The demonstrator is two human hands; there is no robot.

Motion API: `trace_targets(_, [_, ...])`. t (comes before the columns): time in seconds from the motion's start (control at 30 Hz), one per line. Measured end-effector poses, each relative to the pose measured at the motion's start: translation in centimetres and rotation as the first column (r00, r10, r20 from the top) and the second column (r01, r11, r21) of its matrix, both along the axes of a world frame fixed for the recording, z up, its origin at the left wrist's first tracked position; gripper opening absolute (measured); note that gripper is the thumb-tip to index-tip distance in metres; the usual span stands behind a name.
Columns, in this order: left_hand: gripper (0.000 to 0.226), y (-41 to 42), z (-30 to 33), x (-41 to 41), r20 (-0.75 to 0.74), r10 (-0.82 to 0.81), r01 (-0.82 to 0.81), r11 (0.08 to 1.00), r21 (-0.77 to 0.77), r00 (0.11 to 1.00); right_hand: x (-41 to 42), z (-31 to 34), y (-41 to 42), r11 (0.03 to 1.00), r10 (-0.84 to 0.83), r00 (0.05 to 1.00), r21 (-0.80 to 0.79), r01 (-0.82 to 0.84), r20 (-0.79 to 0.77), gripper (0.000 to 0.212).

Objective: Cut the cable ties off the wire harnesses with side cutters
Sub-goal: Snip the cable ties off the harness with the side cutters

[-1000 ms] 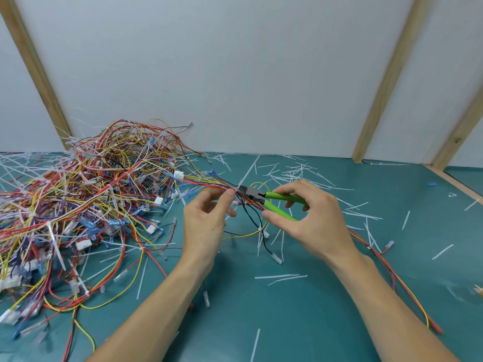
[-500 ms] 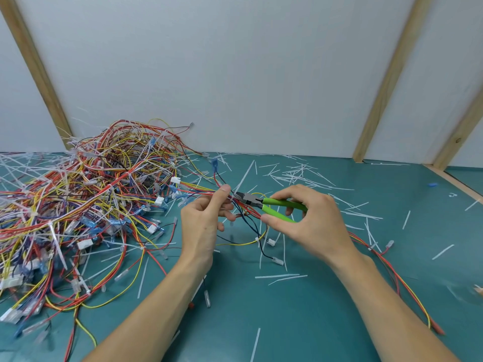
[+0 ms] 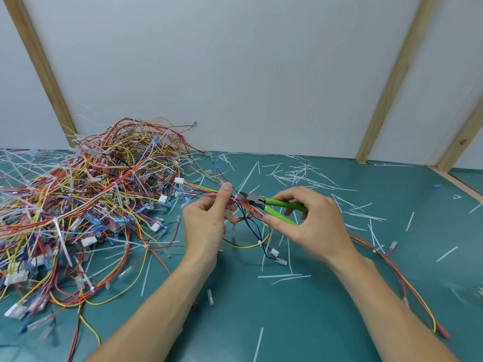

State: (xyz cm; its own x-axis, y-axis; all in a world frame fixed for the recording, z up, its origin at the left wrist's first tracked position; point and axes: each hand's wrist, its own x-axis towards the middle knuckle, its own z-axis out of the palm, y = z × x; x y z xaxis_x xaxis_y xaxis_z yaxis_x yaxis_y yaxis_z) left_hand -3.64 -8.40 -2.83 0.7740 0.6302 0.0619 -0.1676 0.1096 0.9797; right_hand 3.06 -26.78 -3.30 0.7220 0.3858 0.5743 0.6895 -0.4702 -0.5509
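My left hand (image 3: 206, 220) pinches a wire harness (image 3: 248, 231) of red, yellow, blue and black wires just above the green table. My right hand (image 3: 313, 220) grips the green-handled side cutters (image 3: 277, 207), thumb on the lower handle and fingers over the upper one. The cutter jaws (image 3: 243, 195) point left and sit against the bundle at a white cable tie right beside my left thumb. The harness trails off to the right under my right forearm, with another white tie (image 3: 259, 242) lower on its loop.
A big tangled heap of harnesses (image 3: 91, 205) with white ties and connectors fills the left of the table. Cut white tie strips (image 3: 300, 176) lie scattered over the green mat (image 3: 313, 322). White wall panels with wooden battens (image 3: 389, 82) stand behind.
Both hands have drifted slightly left and up with the harness. The cutter jaws have closed in on the bundle at my left thumb.
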Motion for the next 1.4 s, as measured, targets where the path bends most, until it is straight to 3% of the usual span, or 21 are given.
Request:
trace_targets(0.5, [0.039, 0.0, 0.01, -0.11, 0.006, -0.001, 0.001, 1.0, -0.011, 1.0, -0.2, 0.13, 0.09, 0.994, 0.037, 0.996, 0.103, -0.028, -0.085, 0.035])
trace_targets(0.97, [0.038, 0.41, -0.33, 0.26, -0.04, -0.039, 0.036, 0.997, -0.067, 0.998, -0.03, 0.36, -0.25, 0.998, 0.065, 0.996, 0.01, -0.065, -0.064, 0.036])
trace_targets(1.4, [0.034, 0.05, -0.49, 0.25, 0.031, -0.02, 0.018, 0.996, 0.087, 0.999, -0.23, 0.67, -0.21, 0.999, 0.046, 0.982, -0.004, -0.048, -0.185, 0.032])
